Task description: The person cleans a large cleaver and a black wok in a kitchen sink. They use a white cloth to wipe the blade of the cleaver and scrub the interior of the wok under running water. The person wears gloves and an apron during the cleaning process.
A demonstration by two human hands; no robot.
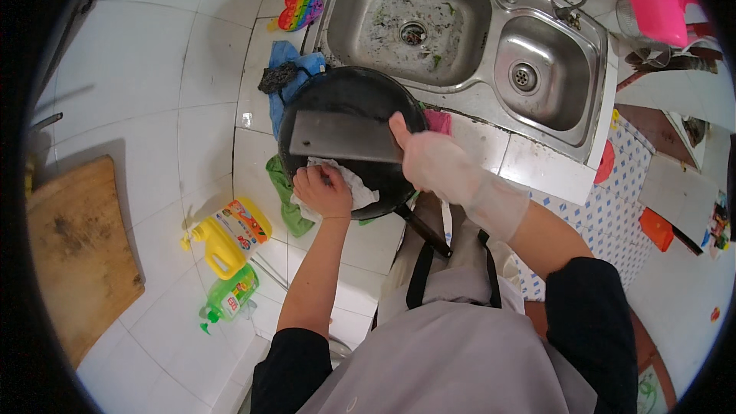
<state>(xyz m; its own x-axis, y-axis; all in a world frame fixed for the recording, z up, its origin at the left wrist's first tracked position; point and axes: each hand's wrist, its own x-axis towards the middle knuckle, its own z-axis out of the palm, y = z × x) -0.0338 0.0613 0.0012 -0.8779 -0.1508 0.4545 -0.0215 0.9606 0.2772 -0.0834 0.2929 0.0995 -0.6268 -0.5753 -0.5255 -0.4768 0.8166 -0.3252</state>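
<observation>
Over a black frying pan (351,86), my right hand (428,155) in a translucent plastic glove grips a cleaver (342,137) at its handle end. The broad blade lies roughly level above the pan and points left. My bare left hand (323,190) holds a crumpled white cloth or paper towel (362,191) at the blade's lower edge; whether the two touch is hard to tell. The pan's handle (428,233) points towards my body. A green cloth (287,198) and a blue cloth (276,112) show at the pan's left rim.
Beyond the pan is a double steel sink (489,72) with food scraps in the larger basin. A dark scouring pad (278,77) rests on the blue cloth. On the left stand a yellow jug (230,236), a green pump bottle (233,293) and a wooden cutting board (86,259).
</observation>
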